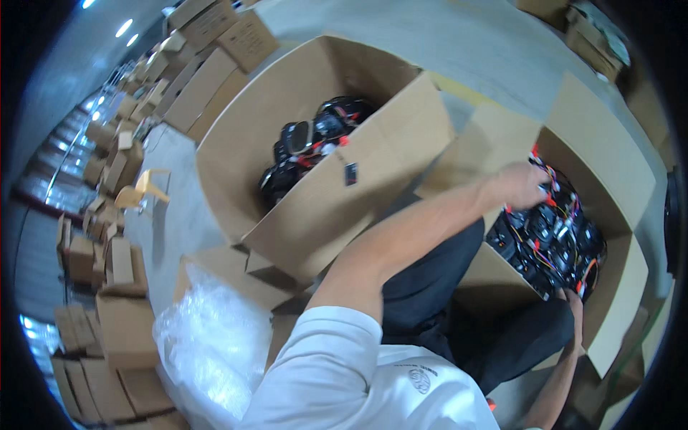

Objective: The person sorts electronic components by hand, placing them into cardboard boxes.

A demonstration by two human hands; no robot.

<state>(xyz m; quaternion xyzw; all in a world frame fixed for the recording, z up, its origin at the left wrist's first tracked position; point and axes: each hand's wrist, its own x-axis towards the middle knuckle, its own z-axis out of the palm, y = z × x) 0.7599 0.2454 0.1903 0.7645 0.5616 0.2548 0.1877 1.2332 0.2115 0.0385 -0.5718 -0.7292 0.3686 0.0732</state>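
Cardboard boxes: two open, big carton (315,208) and right carton (609,165), both holding black wired parts (552,244).
Your left hand (522,185): fingers curled into the parts.
Your right hand (573,297): grip unclear.
Bubble wrap (208,344): one bundle.

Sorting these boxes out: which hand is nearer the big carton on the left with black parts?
Left. The left hand reaches into the right-hand box beside that carton; the right hand is at that box's far lower edge.

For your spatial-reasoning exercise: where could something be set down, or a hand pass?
Bare room: the grey floor beyond both boxes, and the upper half of the left carton above its black parts. Crowded: the right carton, packed with wired parts and both hands.
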